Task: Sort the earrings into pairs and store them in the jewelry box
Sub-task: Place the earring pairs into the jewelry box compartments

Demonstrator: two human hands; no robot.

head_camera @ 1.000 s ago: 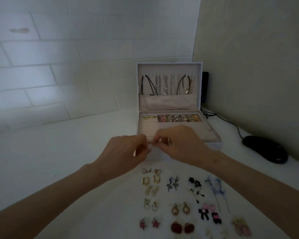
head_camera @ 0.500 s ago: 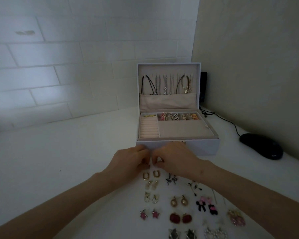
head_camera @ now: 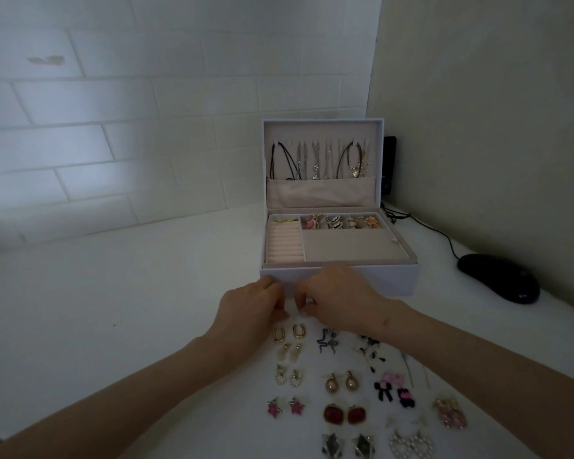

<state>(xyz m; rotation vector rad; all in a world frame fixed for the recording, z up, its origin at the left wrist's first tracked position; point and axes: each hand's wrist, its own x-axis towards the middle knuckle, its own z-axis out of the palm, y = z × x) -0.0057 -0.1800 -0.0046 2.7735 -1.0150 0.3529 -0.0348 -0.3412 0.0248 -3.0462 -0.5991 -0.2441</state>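
Earrings (head_camera: 332, 383) lie paired in rows before open jewelry box (head_camera: 395, 279).

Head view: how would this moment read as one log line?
left hand, right hand: curled, down at table before jewelry box | hold: unclear | box: open | earrings: paired on table

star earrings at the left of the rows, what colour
The star earrings are pink, best seen in the head view.

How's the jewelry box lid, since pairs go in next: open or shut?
Open: the lid stands upright behind the tray, necklaces hanging inside it.
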